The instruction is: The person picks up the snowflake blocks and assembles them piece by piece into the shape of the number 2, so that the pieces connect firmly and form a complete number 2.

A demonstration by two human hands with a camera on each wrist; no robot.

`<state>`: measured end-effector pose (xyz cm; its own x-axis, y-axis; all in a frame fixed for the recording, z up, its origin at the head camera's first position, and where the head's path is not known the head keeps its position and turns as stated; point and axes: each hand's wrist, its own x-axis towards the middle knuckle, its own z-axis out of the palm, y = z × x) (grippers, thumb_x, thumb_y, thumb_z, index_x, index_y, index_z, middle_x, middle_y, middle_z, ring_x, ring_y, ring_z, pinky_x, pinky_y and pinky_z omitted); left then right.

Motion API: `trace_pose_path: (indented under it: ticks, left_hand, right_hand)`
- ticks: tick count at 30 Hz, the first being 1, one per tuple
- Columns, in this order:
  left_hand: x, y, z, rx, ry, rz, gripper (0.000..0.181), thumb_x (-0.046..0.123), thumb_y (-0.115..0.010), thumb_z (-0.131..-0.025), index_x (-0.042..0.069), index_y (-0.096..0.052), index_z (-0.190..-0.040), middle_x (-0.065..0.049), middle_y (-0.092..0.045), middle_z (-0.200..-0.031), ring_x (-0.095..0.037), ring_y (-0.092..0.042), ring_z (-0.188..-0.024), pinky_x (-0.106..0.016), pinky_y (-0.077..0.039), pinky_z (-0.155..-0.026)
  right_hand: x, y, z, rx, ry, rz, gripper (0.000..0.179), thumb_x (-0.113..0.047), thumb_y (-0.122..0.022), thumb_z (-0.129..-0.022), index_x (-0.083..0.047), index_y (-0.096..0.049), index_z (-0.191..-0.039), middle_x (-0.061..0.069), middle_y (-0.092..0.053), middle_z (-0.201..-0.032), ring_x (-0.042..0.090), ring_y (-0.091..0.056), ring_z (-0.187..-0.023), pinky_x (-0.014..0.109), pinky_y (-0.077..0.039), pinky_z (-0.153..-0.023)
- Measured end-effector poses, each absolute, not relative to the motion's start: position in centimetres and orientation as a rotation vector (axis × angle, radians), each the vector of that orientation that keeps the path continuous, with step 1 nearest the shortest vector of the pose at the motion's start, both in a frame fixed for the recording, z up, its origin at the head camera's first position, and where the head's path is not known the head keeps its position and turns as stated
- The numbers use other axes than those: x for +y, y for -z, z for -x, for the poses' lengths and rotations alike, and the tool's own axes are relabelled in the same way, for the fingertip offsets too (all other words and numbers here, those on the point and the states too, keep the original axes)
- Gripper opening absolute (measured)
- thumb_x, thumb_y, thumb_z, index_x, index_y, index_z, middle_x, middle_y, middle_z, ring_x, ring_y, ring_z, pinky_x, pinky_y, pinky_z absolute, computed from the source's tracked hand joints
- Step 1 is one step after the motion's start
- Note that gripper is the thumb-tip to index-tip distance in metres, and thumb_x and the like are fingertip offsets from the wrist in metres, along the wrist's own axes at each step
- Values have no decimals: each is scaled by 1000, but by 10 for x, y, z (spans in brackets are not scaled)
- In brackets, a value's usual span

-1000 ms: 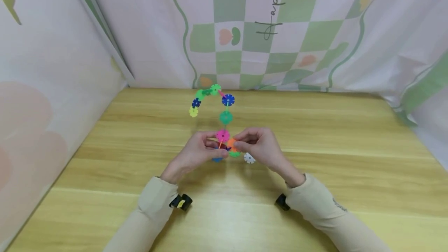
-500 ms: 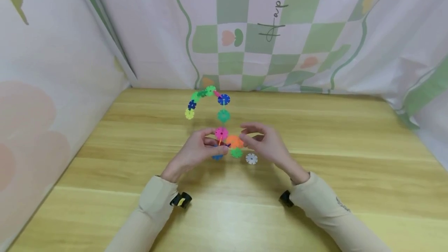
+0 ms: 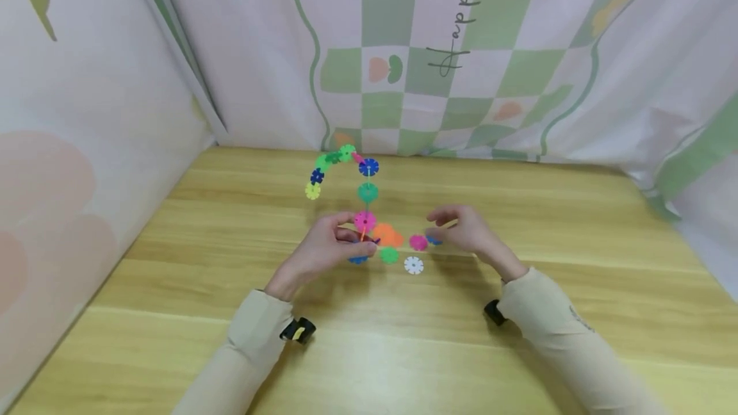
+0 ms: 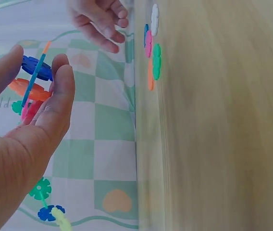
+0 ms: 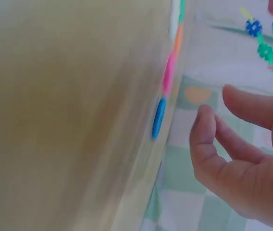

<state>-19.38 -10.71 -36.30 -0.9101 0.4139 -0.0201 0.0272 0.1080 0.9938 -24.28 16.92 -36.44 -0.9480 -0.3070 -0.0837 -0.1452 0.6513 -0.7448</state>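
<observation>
My left hand (image 3: 323, 245) pinches the lower end of a curved chain of slotted plastic snowflake discs (image 3: 365, 221). In the left wrist view a dark blue disc (image 4: 39, 69) sits between thumb and fingers, beside an orange disc (image 4: 30, 89). From there the chain runs away from me through pink, teal and blue, then bends left to a yellow disc (image 3: 312, 191) at its free end. My right hand (image 3: 464, 232) hovers with bent, parted fingers and nothing between them. Beneath it lie a blue disc (image 3: 434, 240), partly hidden, and a pink disc (image 3: 418, 243).
Loose on the wooden table (image 3: 380, 351) are also a white disc (image 3: 413, 266) and a green disc (image 3: 389, 255). Orange discs (image 3: 386, 234) overlap just right of my left fingertips. A printed curtain (image 3: 438, 95) hangs along the table's far edge.
My right hand has come away from the orange disc and moved right, uncovering the pink and blue discs. My left hand keeps its grip on the chain, which has swung slightly left.
</observation>
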Motion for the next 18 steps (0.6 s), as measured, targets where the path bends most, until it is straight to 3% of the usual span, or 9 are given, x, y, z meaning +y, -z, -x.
trace_pose_path:
  ticks: [10,18]
  left_hand:
    - [-108,363,191,2088,-1863,-435,47,6,-71,-86,3,-55,-130,-9,-71,-87,-18,-67,-80,-32,-55,-76]
    - [-107,363,192,2087,-1844,-446,47,8,-72,-86,1,-54,-130,-8,-71,-87,-17,-67,-80,-31,-55,-77]
  right_hand:
    - [175,368,257,2641,951,343,39,-10,-79,-77,4,-64,-111,18,-66,-102,28,-61,-93,38,-53,-78]
    - [175,371,258,2673,846,354,38,-8,-78,-76,2,-62,-109,18,-65,-98,28,-60,-89,41,-51,-78]
